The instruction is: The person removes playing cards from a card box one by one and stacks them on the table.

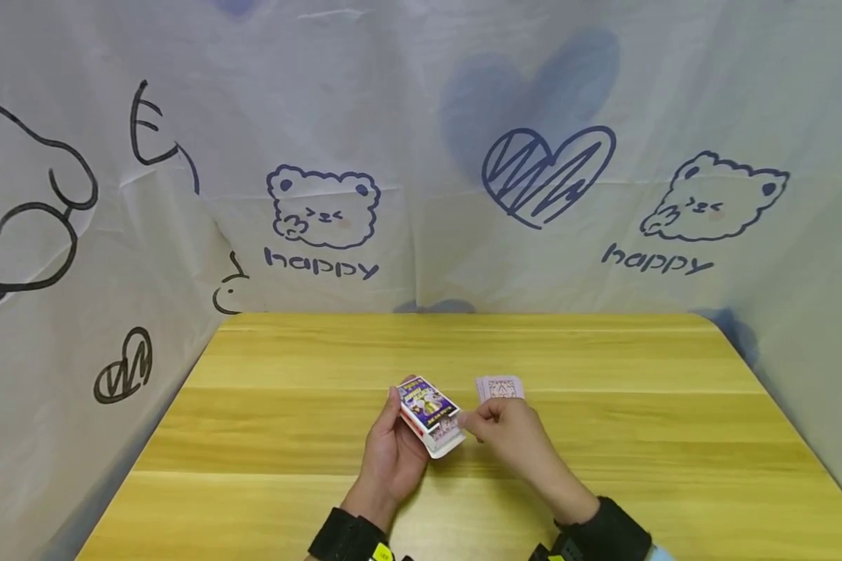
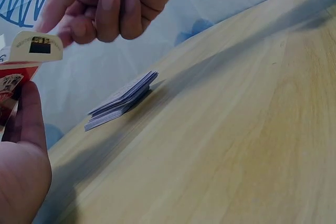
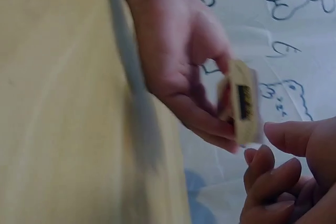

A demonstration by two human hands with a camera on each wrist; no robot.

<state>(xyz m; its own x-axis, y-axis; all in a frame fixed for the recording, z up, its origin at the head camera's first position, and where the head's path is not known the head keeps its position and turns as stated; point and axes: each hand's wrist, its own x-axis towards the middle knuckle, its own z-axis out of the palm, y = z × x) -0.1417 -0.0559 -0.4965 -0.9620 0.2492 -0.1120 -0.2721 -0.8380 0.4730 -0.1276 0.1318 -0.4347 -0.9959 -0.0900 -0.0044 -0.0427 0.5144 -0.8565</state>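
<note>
My left hand [image 1: 395, 456] holds a playing card box [image 1: 428, 405] from below, the thumb along its side. The box has a purple printed front and red sides, and its near end is open with a white flap [image 2: 37, 47] hanging out. Patterned card backs [image 1: 446, 430] show inside that end. At the box's open corner is my right hand [image 1: 515, 436], thumb and forefinger close together with the other fingers curled. Whether its fingertips pinch the box or a card is unclear. Behind the right hand, a stack of playing cards [image 1: 503, 387] lies on the table, partly covered by it.
The light wooden table [image 1: 252, 436] spreads out around both hands. A pale cloth [image 1: 421, 234] with bear and heart drawings hangs behind and beside it. Seen from the left wrist, the card stack [image 2: 121, 102] lies slightly uneven.
</note>
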